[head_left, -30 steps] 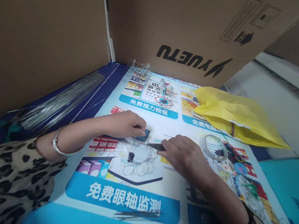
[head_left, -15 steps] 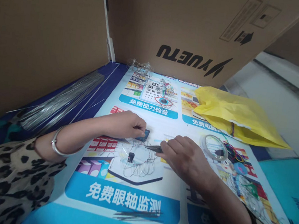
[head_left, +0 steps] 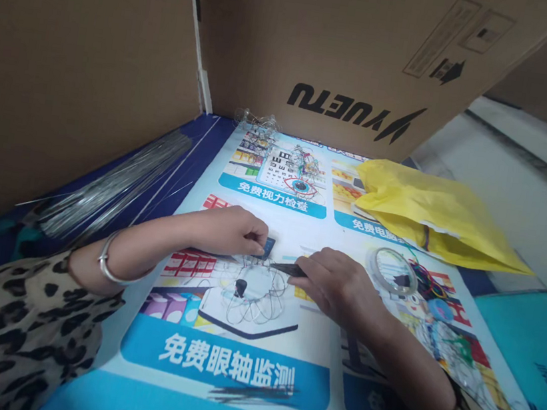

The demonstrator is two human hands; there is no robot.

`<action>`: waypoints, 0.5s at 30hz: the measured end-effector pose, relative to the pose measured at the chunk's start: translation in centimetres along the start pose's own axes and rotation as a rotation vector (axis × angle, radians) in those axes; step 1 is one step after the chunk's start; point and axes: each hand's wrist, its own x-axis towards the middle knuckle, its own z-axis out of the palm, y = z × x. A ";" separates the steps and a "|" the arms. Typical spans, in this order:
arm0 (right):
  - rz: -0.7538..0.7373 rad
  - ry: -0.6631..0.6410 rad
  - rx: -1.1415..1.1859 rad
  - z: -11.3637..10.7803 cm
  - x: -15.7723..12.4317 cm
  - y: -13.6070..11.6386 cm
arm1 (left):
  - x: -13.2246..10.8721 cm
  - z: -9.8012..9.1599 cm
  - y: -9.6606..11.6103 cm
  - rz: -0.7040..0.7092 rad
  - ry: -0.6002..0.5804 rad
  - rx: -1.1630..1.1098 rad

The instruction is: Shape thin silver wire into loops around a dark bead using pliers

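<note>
Left hand (head_left: pixel 230 229) pinching a small blue piece (head_left: pixel 268 247), right hand (head_left: pixel 338 284) gripping a dark thin tool (head_left: pixel 288 269), wire loops (head_left: pixel 254 294) just below on the table (head_left: pixel 315 345).

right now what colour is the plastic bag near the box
The plastic bag is yellow, clearest in the head view.

We read the brand YUETU, printed upside down in black, on the far cardboard box (head_left: pixel 255 41); handling symbols stand at its upper right. On the poster (head_left: pixel 320 346) covering the counter, the near blue band (head_left: pixel 226 365) reads 免费眼轴监测 and the far blue band (head_left: pixel 272 199) reads 免费视力检查. A third line, 免费电脑, runs under the yellow bag (head_left: pixel 434 213). Red print beside the left hand (head_left: pixel 230 229) is illegible.
</note>
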 end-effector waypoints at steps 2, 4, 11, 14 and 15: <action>-0.004 0.002 0.001 0.2 0.1 0.0 | 0.0 0.1 -0.1 0.000 -0.021 -0.019; -0.004 -0.005 -0.011 0.3 0.1 -0.1 | -0.1 0.2 -0.1 -0.005 -0.037 -0.032; -0.002 0.022 -0.011 0.1 0.1 -0.1 | 0.0 0.3 0.1 -0.004 -0.047 -0.051; 0.005 0.063 -0.001 0.2 0.0 0.1 | 0.1 0.5 0.2 -0.015 -0.049 -0.060; 0.008 0.072 -0.002 0.3 -0.1 0.2 | 0.0 0.6 0.3 -0.018 -0.051 -0.057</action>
